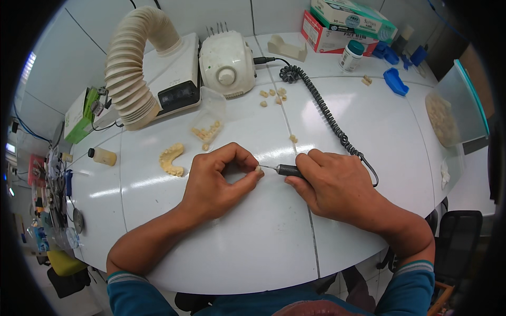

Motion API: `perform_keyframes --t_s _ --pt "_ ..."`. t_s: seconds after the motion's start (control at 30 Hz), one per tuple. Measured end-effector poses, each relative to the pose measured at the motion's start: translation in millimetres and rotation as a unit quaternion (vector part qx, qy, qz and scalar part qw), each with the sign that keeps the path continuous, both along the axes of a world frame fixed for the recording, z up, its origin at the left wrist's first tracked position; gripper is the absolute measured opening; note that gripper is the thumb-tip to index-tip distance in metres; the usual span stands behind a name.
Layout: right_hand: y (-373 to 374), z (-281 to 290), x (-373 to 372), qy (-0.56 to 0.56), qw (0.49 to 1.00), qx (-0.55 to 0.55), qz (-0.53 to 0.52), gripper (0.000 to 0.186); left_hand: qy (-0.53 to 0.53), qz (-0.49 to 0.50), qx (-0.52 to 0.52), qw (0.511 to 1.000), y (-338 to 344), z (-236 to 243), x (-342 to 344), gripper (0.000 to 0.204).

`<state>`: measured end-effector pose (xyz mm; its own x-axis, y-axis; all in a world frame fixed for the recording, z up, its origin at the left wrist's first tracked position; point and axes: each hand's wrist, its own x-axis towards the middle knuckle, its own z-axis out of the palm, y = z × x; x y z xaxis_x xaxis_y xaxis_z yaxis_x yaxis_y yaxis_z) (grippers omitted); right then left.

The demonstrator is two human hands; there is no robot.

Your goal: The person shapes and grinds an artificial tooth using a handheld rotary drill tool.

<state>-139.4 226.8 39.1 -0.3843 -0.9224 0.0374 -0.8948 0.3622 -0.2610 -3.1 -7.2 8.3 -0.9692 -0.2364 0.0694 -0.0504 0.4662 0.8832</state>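
Between the thumb and forefinger of my left hand is pinched a small pale tooth-like piece, mostly hidden by the fingertips. My right hand grips a black and silver rotary handpiece, its thin bur pointing left with the tip at the piece. Whether the tip touches it is too small to tell. From the handpiece a black coiled cord runs back to a white motor control box. A yellowish horseshoe-shaped dental cast lies left of my left hand, near a clear bag of small yellowish pieces.
A ribbed suction hose arches over a white unit at the back left. Small loose pieces lie mid-table. A little bottle stands left; stacked boxes, a blue tray and a clear tub are right.
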Motion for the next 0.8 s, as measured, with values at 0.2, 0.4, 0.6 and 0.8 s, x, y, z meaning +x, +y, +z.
perform_keyframes --t_s 0.2,0.4,0.6,0.8 --pt "1.2 0.0 0.2 0.002 1.0 0.002 0.001 0.036 0.002 0.001 0.001 1.0 0.4 -0.8 0.6 0.015" --pt "1.8 -1.7 -0.1 0.014 1.0 -0.018 0.004 0.036 -0.009 0.001 -0.023 1.0 -0.6 1.1 0.1 0.017" --pt "1.5 -1.6 -0.3 0.011 1.0 -0.013 0.003 0.035 -0.012 0.004 -0.007 1.0 0.8 1.3 0.1 0.016" --pt "0.9 0.9 -0.4 0.004 1.0 -0.005 0.0 0.035 -0.007 0.004 -0.009 1.0 0.9 1.4 0.2 0.016"
